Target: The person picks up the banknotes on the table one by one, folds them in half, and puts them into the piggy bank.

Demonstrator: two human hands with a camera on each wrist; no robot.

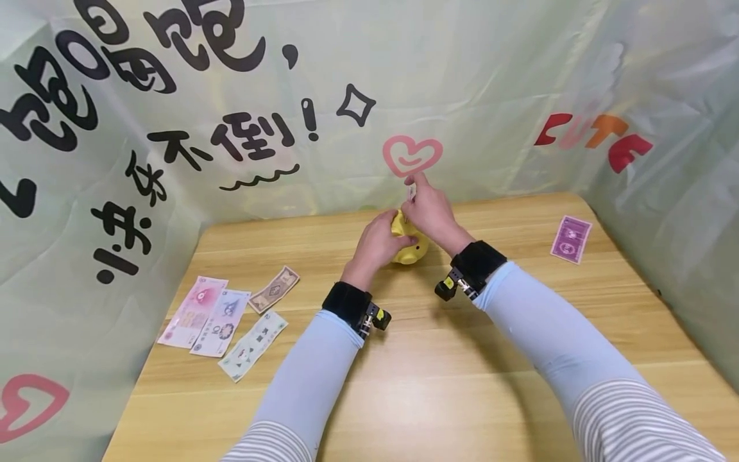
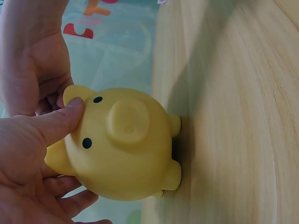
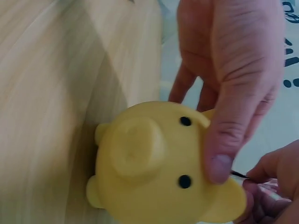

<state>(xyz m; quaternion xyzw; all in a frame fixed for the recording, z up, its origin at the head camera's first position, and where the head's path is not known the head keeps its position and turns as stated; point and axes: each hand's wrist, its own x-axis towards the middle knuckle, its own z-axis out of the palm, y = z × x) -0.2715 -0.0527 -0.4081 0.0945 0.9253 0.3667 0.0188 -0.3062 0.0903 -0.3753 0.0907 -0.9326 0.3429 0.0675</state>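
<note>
Piggy bank (image 2: 126, 154): clamped in left hand (image 1: 378, 244), note (image 1: 412, 192) pinched in right hand (image 1: 432, 208), apparently mid-insertion; outside: four notes (image 1: 222, 323) leftward, one purple note (image 1: 571, 239) rightward of hands.

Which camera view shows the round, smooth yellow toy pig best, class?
The left wrist view: the toy pig appears large and uncropped, with snout and both eyes clear. The right wrist view shows these too, but the frame's bottom edge crops the pig. The head view shows it small and partly covered.

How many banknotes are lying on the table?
5: pink banknote, bluish banknote, brown banknote and pale green banknote on the left; purple banknote on the right. Others may be hidden.
</note>
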